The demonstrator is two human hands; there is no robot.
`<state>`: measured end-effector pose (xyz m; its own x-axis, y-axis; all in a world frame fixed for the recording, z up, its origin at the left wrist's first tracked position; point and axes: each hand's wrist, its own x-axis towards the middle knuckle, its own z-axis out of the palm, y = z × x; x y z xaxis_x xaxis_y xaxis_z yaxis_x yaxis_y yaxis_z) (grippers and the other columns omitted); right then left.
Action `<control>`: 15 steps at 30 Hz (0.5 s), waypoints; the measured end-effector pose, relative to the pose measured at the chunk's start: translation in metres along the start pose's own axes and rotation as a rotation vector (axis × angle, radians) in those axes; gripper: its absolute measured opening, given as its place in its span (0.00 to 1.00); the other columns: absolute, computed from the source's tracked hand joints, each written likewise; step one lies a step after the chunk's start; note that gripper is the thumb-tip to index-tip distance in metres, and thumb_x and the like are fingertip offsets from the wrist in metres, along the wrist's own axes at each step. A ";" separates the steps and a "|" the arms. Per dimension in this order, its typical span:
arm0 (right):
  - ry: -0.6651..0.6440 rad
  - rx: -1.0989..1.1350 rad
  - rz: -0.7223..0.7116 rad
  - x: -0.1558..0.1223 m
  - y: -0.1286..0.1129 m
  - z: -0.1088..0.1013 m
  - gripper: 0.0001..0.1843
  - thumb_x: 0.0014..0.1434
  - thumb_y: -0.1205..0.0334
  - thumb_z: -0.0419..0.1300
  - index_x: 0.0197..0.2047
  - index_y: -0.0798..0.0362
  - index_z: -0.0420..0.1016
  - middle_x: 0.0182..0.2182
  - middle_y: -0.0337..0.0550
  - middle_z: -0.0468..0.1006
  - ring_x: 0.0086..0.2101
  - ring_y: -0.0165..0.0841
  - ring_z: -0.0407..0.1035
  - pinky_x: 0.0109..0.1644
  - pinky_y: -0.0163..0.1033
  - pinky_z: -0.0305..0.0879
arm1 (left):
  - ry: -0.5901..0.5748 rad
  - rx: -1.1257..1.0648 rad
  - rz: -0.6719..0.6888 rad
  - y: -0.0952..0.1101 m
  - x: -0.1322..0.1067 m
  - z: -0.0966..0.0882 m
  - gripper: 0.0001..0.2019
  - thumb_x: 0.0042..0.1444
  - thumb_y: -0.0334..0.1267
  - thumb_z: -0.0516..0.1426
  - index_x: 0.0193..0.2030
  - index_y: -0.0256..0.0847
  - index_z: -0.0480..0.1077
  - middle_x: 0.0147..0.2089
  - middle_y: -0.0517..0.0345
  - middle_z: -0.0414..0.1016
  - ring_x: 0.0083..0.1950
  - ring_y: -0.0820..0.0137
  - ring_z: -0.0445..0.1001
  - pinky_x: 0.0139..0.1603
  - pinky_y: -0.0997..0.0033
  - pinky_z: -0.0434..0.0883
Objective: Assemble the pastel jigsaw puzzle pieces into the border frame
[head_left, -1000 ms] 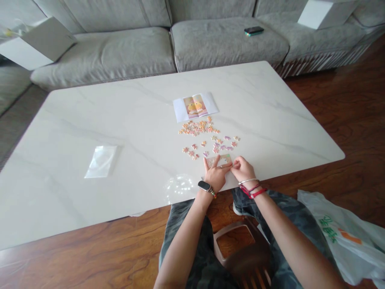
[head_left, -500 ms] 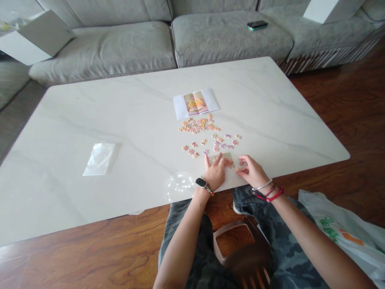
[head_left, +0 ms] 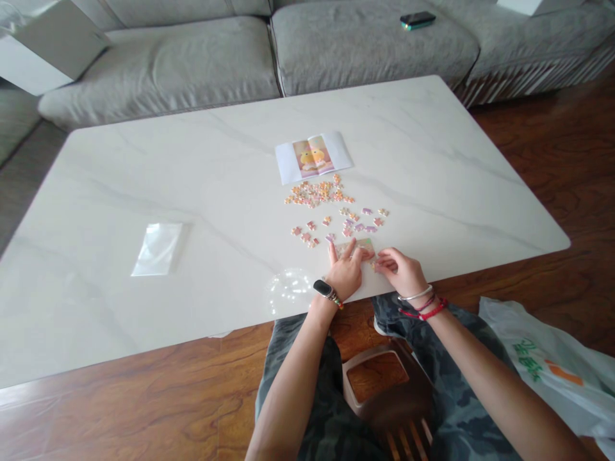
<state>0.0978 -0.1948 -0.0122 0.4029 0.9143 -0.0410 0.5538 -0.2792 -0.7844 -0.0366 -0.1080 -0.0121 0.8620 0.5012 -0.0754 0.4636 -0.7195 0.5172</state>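
Note:
My left hand (head_left: 346,272) rests with spread fingers on a small assembled patch of jigsaw pieces (head_left: 355,248) near the table's front edge. My right hand (head_left: 398,272) is right next to the patch, its fingertips pinched on what looks like a small jigsaw piece (head_left: 377,264). Loose pastel pieces lie just beyond, some in a dense cluster (head_left: 317,193) and others scattered (head_left: 348,221). A printed picture sheet (head_left: 313,157) lies behind them on the white marble table (head_left: 144,307).
A flat clear plastic bag (head_left: 157,250) lies on the table's left side. Behind the table stands a grey sofa (head_left: 369,51) with a phone (head_left: 417,20) on it. A white plastic bag (head_left: 542,365) sits on the wooden floor (head_left: 120,410) at right, with a stool (head_left: 384,390) below me.
My right hand has closed in from the right to the patch's edge, its fingers pinched together. The left hand stays on the patch, and the whole scene sits higher in the view.

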 end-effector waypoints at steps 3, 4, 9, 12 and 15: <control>0.003 0.004 0.031 0.000 -0.003 0.000 0.08 0.47 0.65 0.56 0.34 0.53 0.67 0.28 0.42 0.76 0.29 0.31 0.71 0.35 0.36 0.67 | 0.003 0.004 0.007 0.000 0.000 0.000 0.25 0.48 0.20 0.40 0.53 0.40 0.55 0.51 0.51 0.64 0.64 0.65 0.41 0.57 0.40 0.26; 0.007 0.005 0.041 0.000 -0.004 -0.001 0.07 0.47 0.65 0.56 0.33 0.53 0.67 0.27 0.42 0.76 0.29 0.31 0.71 0.35 0.36 0.67 | 0.005 0.002 0.009 0.000 0.000 -0.001 0.25 0.47 0.20 0.40 0.53 0.40 0.55 0.51 0.51 0.64 0.64 0.66 0.41 0.58 0.41 0.26; 0.019 0.015 0.070 0.000 -0.006 -0.001 0.05 0.47 0.63 0.56 0.30 0.53 0.68 0.27 0.41 0.76 0.28 0.31 0.71 0.35 0.36 0.67 | 0.029 -0.073 0.003 0.001 0.002 -0.001 0.25 0.45 0.20 0.40 0.51 0.39 0.55 0.51 0.54 0.66 0.63 0.71 0.46 0.61 0.47 0.29; 0.009 0.053 0.090 -0.004 -0.005 0.001 0.05 0.46 0.62 0.57 0.29 0.53 0.68 0.27 0.41 0.76 0.28 0.31 0.71 0.36 0.37 0.67 | 0.049 -0.168 -0.014 -0.001 0.004 0.000 0.26 0.43 0.21 0.41 0.51 0.39 0.54 0.51 0.56 0.67 0.61 0.74 0.51 0.62 0.50 0.30; 0.014 0.147 0.116 -0.011 -0.003 0.001 0.07 0.46 0.60 0.57 0.29 0.53 0.68 0.27 0.42 0.76 0.28 0.31 0.70 0.35 0.36 0.68 | 0.091 -0.270 -0.047 -0.003 0.006 -0.001 0.27 0.41 0.21 0.41 0.50 0.40 0.54 0.50 0.58 0.69 0.60 0.75 0.54 0.62 0.51 0.35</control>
<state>0.0905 -0.2040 -0.0099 0.4688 0.8740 -0.1283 0.3912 -0.3356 -0.8569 -0.0328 -0.1019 -0.0137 0.8132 0.5809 -0.0344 0.4209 -0.5463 0.7242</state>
